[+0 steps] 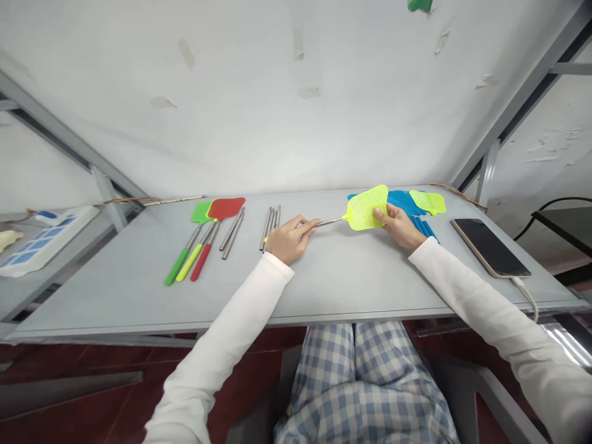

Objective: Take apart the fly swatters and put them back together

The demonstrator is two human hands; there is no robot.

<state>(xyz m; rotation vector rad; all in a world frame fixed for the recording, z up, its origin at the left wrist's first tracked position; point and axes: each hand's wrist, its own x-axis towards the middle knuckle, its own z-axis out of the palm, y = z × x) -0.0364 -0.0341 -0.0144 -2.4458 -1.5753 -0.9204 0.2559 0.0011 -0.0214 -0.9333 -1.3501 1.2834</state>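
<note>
fingers [381,216] at lime swatter [365,208] edge, above tabletop [351,277]

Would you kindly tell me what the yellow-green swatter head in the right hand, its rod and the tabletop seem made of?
Swatter head: probably matte plastic, given its even bright colour and fine, regular perforations. Rod: likely polished metal, from its silvery shine. Tabletop: smooth grey with a low sheen, perhaps painted metal or laminate; the look leaves it open.

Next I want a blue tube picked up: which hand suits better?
Probably the right hand: it is beside the blue tubes, though it grips the yellow-green swatter head. The left hand is farther off, holding the metal rod.
</note>
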